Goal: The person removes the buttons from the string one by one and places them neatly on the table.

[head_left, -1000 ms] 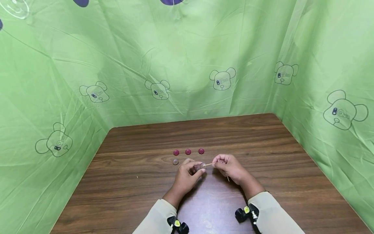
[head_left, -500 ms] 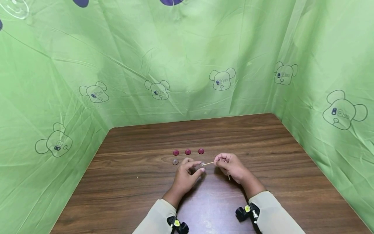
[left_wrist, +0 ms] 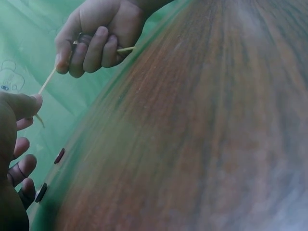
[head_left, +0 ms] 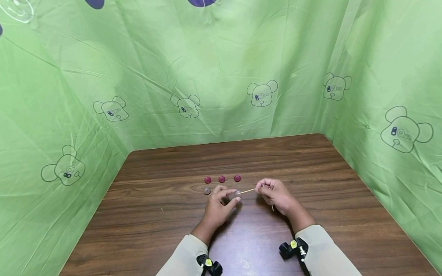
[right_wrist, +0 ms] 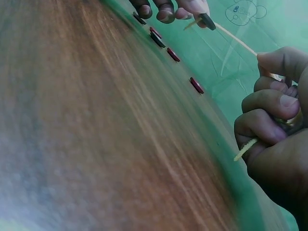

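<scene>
Brown tabletop (head_left: 145,230); lower-centre frame, left hand (head_left: 216,210) pinches button (right_wrist: 207,21), curled right hand (head_left: 277,196) grips cord (head_left: 247,191). Button likely light, stiff; pinch its rim.

The right grip (head_left: 276,196) hides part of the string (head_left: 246,191); the left wrist view cuts off the left grip (left_wrist: 6,137) and blurs the worktop (left_wrist: 192,144).

Small lettering (head_left: 403,134) inside bear-head prints (head_left: 262,95) on green curtain (head_left: 221,57): not surely legible.
</scene>
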A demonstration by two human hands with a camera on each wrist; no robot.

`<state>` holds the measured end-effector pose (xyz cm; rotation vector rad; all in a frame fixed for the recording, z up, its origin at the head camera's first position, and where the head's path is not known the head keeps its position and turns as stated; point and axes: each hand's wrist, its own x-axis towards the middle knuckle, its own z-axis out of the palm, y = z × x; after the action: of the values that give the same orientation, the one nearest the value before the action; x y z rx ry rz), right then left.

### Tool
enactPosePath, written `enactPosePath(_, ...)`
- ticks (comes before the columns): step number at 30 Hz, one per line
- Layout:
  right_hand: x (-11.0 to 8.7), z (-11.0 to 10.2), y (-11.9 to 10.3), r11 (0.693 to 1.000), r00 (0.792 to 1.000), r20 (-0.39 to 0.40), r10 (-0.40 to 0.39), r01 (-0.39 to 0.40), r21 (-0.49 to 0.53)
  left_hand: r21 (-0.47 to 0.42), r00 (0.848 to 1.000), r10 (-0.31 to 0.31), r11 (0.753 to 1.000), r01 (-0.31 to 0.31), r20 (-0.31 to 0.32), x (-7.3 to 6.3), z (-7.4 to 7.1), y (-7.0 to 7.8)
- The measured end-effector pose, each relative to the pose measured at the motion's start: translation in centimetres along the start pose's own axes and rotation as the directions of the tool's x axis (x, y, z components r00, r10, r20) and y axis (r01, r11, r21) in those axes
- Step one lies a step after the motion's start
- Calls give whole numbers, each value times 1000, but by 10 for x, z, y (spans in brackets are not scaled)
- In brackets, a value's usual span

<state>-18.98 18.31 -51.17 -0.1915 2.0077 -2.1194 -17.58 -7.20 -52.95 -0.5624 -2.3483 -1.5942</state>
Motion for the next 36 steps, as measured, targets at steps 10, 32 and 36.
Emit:
enactPosePath(10,1,-6,1,999,1000,-15,-22,23,26,41,999,-31,999,32,-9,1,-1,-3)
enactPosePath(32,-1,-14,0,998,997,-72,-24,28,54,145,996,39,989,-28,-76,5,-2,-8)
enactPosePath(36,-1,-14,-1,999,997,-74,-10,13,43,216,996,55,975,-40,-67,9,-1,-10)
